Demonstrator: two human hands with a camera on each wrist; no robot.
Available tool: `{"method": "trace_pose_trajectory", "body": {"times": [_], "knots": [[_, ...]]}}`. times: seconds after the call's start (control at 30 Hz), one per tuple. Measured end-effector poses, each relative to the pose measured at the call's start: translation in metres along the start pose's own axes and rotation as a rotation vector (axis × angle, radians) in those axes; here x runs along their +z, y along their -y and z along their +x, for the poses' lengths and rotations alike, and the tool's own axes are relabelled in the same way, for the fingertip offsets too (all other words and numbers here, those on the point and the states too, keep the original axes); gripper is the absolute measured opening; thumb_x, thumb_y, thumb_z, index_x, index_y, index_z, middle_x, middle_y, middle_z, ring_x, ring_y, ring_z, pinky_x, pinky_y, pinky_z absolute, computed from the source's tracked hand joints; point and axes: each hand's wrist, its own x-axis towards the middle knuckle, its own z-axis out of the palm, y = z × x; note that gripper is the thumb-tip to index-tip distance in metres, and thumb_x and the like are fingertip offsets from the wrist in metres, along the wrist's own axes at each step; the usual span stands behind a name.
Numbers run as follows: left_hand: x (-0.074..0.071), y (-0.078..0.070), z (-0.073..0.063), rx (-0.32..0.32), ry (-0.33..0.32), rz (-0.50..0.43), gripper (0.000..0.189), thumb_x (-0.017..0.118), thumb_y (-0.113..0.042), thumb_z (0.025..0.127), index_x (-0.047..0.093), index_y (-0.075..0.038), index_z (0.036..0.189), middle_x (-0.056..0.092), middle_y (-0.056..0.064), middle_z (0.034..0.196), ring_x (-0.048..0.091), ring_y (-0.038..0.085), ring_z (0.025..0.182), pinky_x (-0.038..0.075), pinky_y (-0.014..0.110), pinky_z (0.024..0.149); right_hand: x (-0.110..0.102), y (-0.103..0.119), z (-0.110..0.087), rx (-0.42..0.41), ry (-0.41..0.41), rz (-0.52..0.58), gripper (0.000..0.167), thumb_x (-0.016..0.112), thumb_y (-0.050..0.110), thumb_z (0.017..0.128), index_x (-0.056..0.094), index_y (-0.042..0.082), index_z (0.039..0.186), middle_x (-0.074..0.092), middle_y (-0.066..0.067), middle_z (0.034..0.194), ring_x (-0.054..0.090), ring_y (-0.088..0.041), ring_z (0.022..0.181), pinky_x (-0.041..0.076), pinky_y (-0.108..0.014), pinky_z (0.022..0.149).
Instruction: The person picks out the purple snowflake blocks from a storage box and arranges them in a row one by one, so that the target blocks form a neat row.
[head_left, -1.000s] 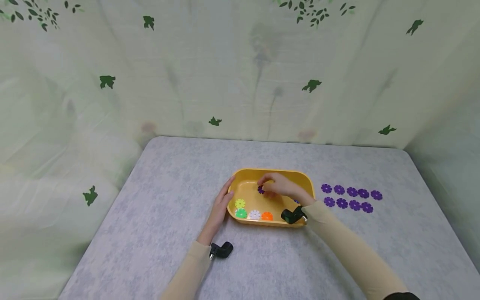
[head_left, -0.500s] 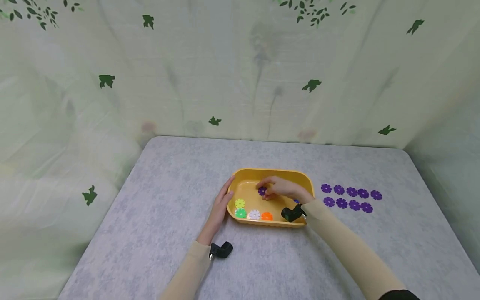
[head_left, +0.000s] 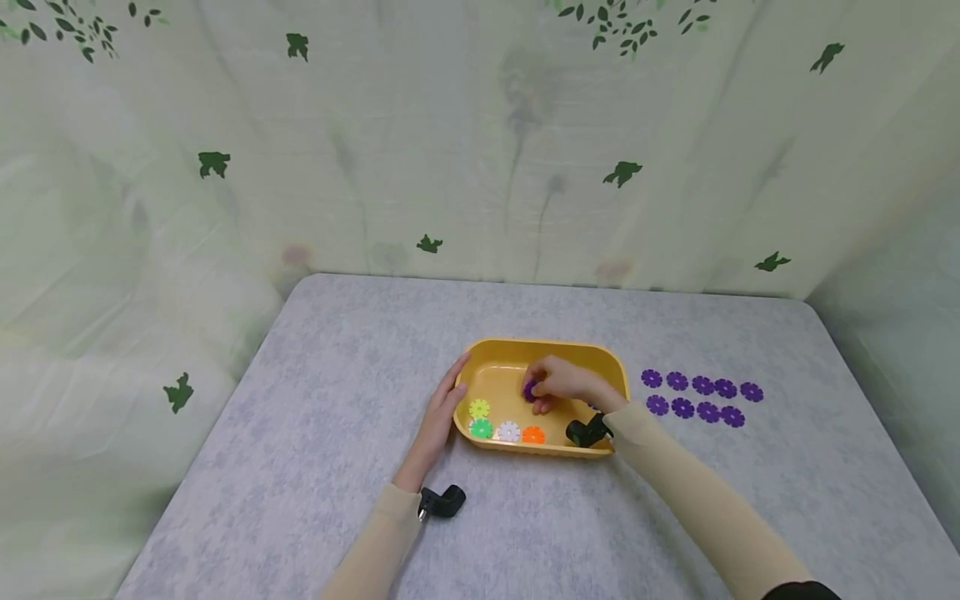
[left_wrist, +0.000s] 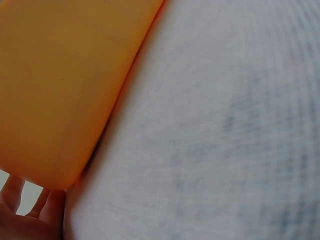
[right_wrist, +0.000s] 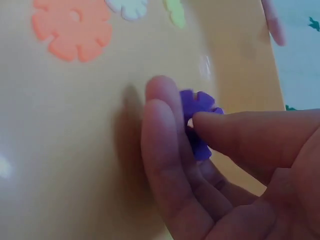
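A purple flower-shaped plastic disc point(right_wrist: 199, 102) with a notched edge is pinched between the thumb and fingertips of my right hand point(head_left: 557, 382). This hand is inside a yellow tray point(head_left: 491, 375), and the disc stands on edge, partly covered by the fingers. My left hand point(head_left: 442, 404) lies along the tray's left end, its fingers extended against the outer wall point(left_wrist: 60, 100) and its thumb at the rim. Along the tray's near left side lie a yellow disc point(head_left: 479, 408), a green disc point(head_left: 481, 428), a white disc point(head_left: 508, 431) and an orange disc point(head_left: 533, 435).
Right of the tray, several purple discs point(head_left: 702, 385) lie flat in two rows on the grey mottled tabletop point(head_left: 375, 358). A blue piece point(head_left: 594, 406) shows partly beneath my right wrist. Behind the table hangs a pale curtain point(head_left: 465, 150) with leaf and bird prints.
My right hand has drawn slightly toward the near side of the tray with the purple disc, and its fingers have closed in around it. My left hand has stayed at the tray.
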Motion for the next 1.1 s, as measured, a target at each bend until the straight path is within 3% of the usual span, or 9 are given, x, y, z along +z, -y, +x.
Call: {"method": "trace_pose_trajectory", "body": {"times": [0.13, 0.37, 0.6, 0.73, 0.87, 1.03, 1.1], "knots": [[0.0, 0.0, 0.0, 0.003, 0.001, -0.006, 0.046, 0.035, -0.013, 0.105, 0.03, -0.014, 0.151, 0.026, 0.0, 0.155, 0.02, 0.013, 0.141, 0.017, 0.033, 0.115, -0.006, 0.003, -0.007, -0.048, -0.034, -0.03, 0.015, 0.051, -0.004, 0.093, 0.062, -0.008, 0.102, 0.064, -0.015, 0.08, 0.064, -0.021, 0.062, 0.058, -0.034, 0.06], [-0.003, 0.025, 0.009, 0.009, -0.024, -0.025, 0.045, 0.036, -0.017, 0.105, 0.032, -0.023, 0.15, 0.027, -0.005, 0.154, 0.019, 0.01, 0.141, 0.015, 0.033, 0.115, -0.021, 0.008, -0.021, -0.078, -0.078, -0.007, 0.022, 0.051, 0.003, 0.095, 0.058, -0.007, 0.113, 0.062, -0.016, 0.086, 0.064, -0.03, 0.068, 0.057, -0.047, 0.067], [-0.001, 0.031, 0.01, 0.031, -0.063, -0.011, 0.044, 0.038, -0.021, 0.105, 0.037, -0.027, 0.148, 0.032, -0.009, 0.152, 0.023, 0.009, 0.139, 0.017, 0.033, 0.115, -0.036, 0.008, -0.041, -0.112, -0.172, -0.006, 0.023, 0.053, 0.006, 0.096, 0.058, -0.007, 0.114, 0.063, -0.014, 0.088, 0.059, -0.042, 0.077, 0.055, -0.052, 0.07], [-0.001, 0.028, 0.009, 0.026, -0.068, -0.012, 0.044, 0.038, -0.016, 0.105, 0.036, -0.02, 0.149, 0.03, -0.003, 0.153, 0.022, 0.013, 0.141, 0.016, 0.035, 0.115, -0.047, 0.003, -0.058, -0.124, -0.243, 0.033, 0.021, 0.053, 0.007, 0.097, 0.059, -0.007, 0.111, 0.063, -0.015, 0.088, 0.059, -0.041, 0.076, 0.056, -0.05, 0.07], [0.001, 0.015, 0.006, 0.023, -0.058, -0.02, 0.045, 0.037, -0.01, 0.104, 0.034, -0.011, 0.149, 0.029, 0.004, 0.154, 0.02, 0.018, 0.142, 0.016, 0.036, 0.116, -0.059, -0.008, -0.076, -0.087, -0.311, 0.057, 0.023, 0.053, 0.01, 0.098, 0.057, -0.006, 0.114, 0.061, -0.016, 0.094, 0.059, -0.028, 0.075, 0.057, -0.039, 0.071], [0.004, -0.004, 0.0, 0.021, -0.046, -0.002, 0.045, 0.036, -0.008, 0.104, 0.032, -0.005, 0.149, 0.028, 0.009, 0.154, 0.021, 0.021, 0.142, 0.017, 0.037, 0.115, -0.072, -0.032, -0.107, -0.038, -0.387, 0.098, 0.031, 0.054, 0.012, 0.098, 0.051, -0.007, 0.122, 0.059, -0.02, 0.107, 0.061, -0.028, 0.082, 0.057, -0.036, 0.078], [0.004, -0.006, -0.001, 0.019, -0.046, 0.002, 0.045, 0.037, -0.009, 0.104, 0.033, -0.006, 0.149, 0.028, 0.008, 0.154, 0.021, 0.02, 0.142, 0.017, 0.037, 0.115, -0.077, -0.046, -0.122, -0.018, -0.425, 0.109, 0.033, 0.054, 0.013, 0.098, 0.049, -0.008, 0.124, 0.057, -0.022, 0.108, 0.061, -0.029, 0.083, 0.056, -0.037, 0.079]]}}
